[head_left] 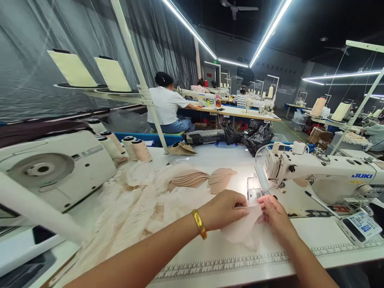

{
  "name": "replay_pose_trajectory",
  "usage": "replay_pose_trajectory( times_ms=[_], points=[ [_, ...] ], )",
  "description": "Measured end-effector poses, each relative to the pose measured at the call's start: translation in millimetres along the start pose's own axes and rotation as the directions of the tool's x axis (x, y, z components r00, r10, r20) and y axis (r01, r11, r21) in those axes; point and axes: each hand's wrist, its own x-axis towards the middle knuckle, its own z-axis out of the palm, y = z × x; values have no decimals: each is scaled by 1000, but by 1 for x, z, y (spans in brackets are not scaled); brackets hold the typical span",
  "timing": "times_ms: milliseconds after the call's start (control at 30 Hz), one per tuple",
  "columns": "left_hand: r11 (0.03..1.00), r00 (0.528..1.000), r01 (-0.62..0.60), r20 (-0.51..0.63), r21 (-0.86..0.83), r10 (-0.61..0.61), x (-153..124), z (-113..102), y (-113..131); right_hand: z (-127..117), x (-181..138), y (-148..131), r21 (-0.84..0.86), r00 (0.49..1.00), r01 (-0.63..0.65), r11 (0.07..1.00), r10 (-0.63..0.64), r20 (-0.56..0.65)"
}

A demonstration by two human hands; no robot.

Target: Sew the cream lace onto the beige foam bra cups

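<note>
A pale, thin piece of fabric (240, 231) hangs between my two hands, just in front of the needle area of a white sewing machine (324, 170). My left hand (226, 210), with a gold bracelet at the wrist, is closed on the fabric's left upper part, thumb against curled fingers. At its right edge my right hand (273, 212) pinches the same piece. A lit lamp (261, 176) shines on the metal needle plate (252, 195) beyond my fingers. Behind my left hand lie stacked beige curved cut pieces (190, 179) and another such stack (222, 179).
Cream ruffled fabric (129, 216) covers the table's left side. Thread cones (141, 151) stand behind it beside another machine (54, 168). A printed ruler (222, 266) runs along the front edge. A black plastic bag (256, 136) lies at the back. Another person (166, 106) sits beyond.
</note>
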Motion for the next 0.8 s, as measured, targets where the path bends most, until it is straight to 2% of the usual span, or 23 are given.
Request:
replay_pose_trajectory(
  times_ms=[67, 133, 200, 267, 333, 433, 500, 567, 600, 633, 700, 733, 767, 800],
  points=[
    [999, 1000, 3, 11, 32, -3, 0, 3, 5, 1, -5, -4, -23, 999, 32, 999, -32, 15],
    [998, 1000, -5, -9, 66, 5, 1, 6, 10, 4, -13, -9, -123, 995, 90, 988, -85, 42],
    [993, 995, -89, -46, 78, 92, 0, 7, 15, 7, -23, -15, -276, 984, 172, 946, -152, 90],
    [975, 975, -217, -32, 51, 219, -1, 5, 21, 9, -33, -23, -420, 957, 286, 861, -240, 162],
    [962, 959, -273, 74, -10, 273, -2, 1, 24, 9, -41, -33, -515, 894, 447, 731, -370, 251],
    [987, 958, -159, 235, -33, 162, 0, -11, 26, 6, -47, -50, -598, 757, 628, 498, -569, 321],
    [995, 976, -103, 192, -17, 104, 2, -19, 23, 7, -46, -61, -637, 679, 667, 387, -668, 305],
    [991, 991, -130, 16, 7, 130, 1, -23, 18, 11, -42, -67, -670, 612, 673, 313, -745, 265],
    [984, 980, -171, -96, 48, 175, 0, -24, 14, 14, -39, -68, -682, 584, 671, 289, -773, 247],
    [967, 947, -221, -209, 124, 243, -2, -23, 9, 17, -36, -65, -692, 562, 669, 272, -794, 231],
    [885, 836, -308, -345, 350, 427, -7, -18, -3, 20, -27, -54, -707, 545, 662, 247, -807, 228],
    [823, 783, -331, -353, 462, 513, -10, -13, -10, 20, -22, -45, -723, 548, 656, 217, -796, 258],
    [764, 754, -340, -326, 548, 570, -12, -7, -17, 18, -16, -36, -741, 560, 649, 172, -768, 312],
    [719, 753, -351, -276, 600, 597, -14, -1, -23, 15, -11, -26, -756, 577, 644, 118, -724, 378]
  ],
)
